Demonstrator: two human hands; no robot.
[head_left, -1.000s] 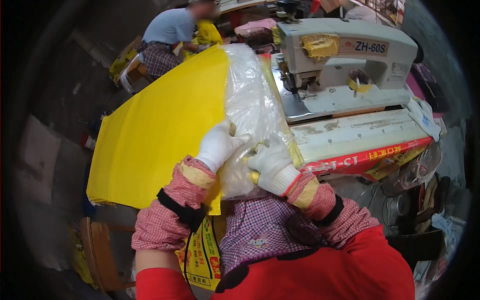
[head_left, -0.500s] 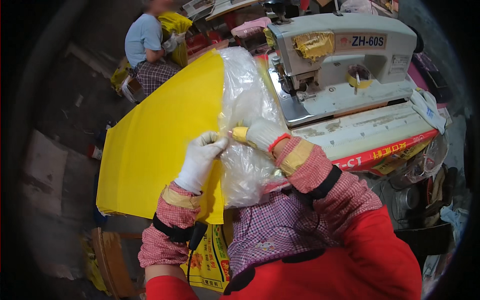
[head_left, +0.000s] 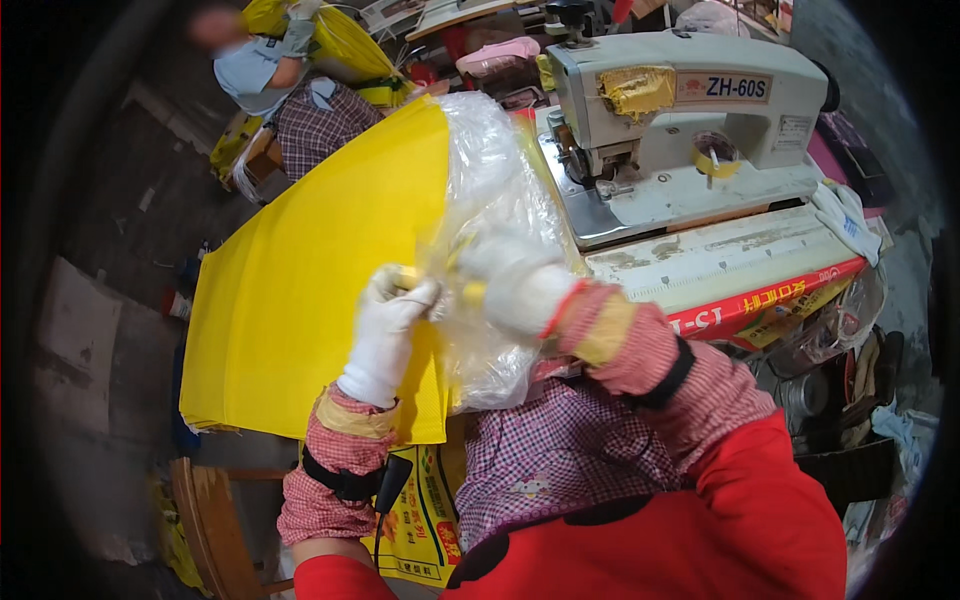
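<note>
Pinching clear plastic [head_left: 485, 150] beside yellow sheets [head_left: 310, 280], left of the sewing machine [head_left: 690, 120]: one left hand [head_left: 385, 325]; right hand [head_left: 515, 285] blurred, its grip impossible to tell; thin plastic could tear if tugged unevenly.

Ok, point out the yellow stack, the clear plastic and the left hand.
Yellow stack [head_left: 318, 270], head view: middle of its top surface.
Clear plastic [head_left: 502, 185], head view: its crinkled upper part.
Left hand [head_left: 383, 330], head view: its white-gloved middle.

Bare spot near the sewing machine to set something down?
Free: pale worn strip between sewing machine and red front edge, left of the white glove. Crowded: further left, yellow sheets and clear plastic, left hand and right hand over them.
</note>
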